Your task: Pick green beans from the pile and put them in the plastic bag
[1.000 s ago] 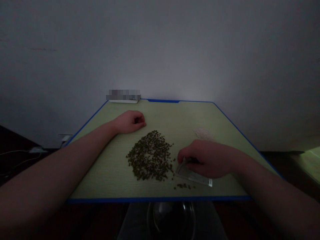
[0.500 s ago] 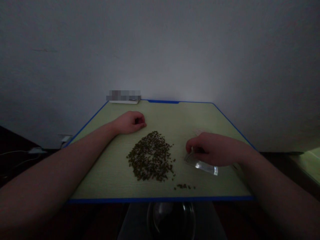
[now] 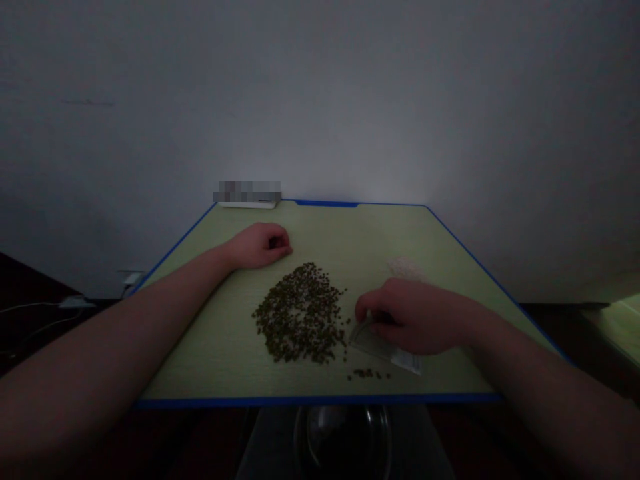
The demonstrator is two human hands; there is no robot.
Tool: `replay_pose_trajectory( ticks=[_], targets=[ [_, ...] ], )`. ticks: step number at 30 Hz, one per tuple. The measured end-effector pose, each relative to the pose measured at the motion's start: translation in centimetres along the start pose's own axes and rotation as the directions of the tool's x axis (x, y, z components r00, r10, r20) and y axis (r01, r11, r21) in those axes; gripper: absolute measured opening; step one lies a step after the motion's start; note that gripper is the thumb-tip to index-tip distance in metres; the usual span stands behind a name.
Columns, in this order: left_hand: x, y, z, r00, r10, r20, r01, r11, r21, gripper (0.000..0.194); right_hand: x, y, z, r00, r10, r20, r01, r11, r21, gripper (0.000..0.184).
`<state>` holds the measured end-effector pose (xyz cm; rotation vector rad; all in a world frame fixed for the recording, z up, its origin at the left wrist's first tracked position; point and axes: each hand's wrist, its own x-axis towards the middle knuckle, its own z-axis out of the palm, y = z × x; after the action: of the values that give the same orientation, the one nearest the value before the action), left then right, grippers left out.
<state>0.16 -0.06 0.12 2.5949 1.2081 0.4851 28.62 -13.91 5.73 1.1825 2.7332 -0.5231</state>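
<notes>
My left hand [image 3: 260, 245] rests on the table, its fingers curled in and nothing visible in them. Just in front of it, toward me, spreads a pile of small green-brown beans or grains [image 3: 300, 317]. My right hand [image 3: 403, 317] is closed on the upper part of a clear flat plastic protractor [image 3: 383, 350], whose straight edge is down near the tabletop. The protractor is right of the pile, just above a few stray brown grains [image 3: 367, 373]. Behind my right hand lies a patch of small whitish grains [image 3: 406, 269], partly hidden by it.
The pale table [image 3: 215, 373] has a blue rim and stands against a grey wall. A white box-like object [image 3: 247, 203], partly blurred out, sits at the far left corner. Below the near edge a clear round bowl [image 3: 345, 440] is on my lap. White cables hang at left.
My right hand has moved left and toward me with the protractor, closer to the pile and stray grains. More of the whitish grains shows. My left hand has stayed still.
</notes>
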Motion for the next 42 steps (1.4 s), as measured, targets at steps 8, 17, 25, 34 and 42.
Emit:
replay_pose_trajectory(
  ticks=[8,17,25,34,42],
  targets=[
    [0.0,0.0,0.0,1.0,0.002,-0.006,-0.002,1.0,0.02,0.028,-0.3,1.0,-0.4,0.998,-0.022,0.053,0.02,0.999,0.037,0.022],
    [0.0,-0.1,0.0,1.0,0.015,-0.009,-0.015,1.0,0.009,0.028,0.1,1.0,0.0,0.999,-0.02,0.034,0.018,0.997,0.07,0.024],
    [0.0,-0.2,0.1,1.0,0.009,-0.006,-0.009,1.0,0.004,0.028,0.3,0.5,0.2,0.998,0.045,-0.033,-0.044,0.998,0.039,0.025],
    [0.0,-0.3,0.2,1.0,0.014,-0.01,-0.014,1.0,0.006,0.028,0.0,1.9,-0.2,0.997,0.07,0.016,-0.07,0.997,0.043,0.022],
    [0.0,0.1,0.0,1.0,-0.007,-0.001,0.007,1.0,0.018,0.027,0.2,1.9,0.0,0.997,0.075,0.01,-0.075,0.995,0.067,0.023]
  ],
)
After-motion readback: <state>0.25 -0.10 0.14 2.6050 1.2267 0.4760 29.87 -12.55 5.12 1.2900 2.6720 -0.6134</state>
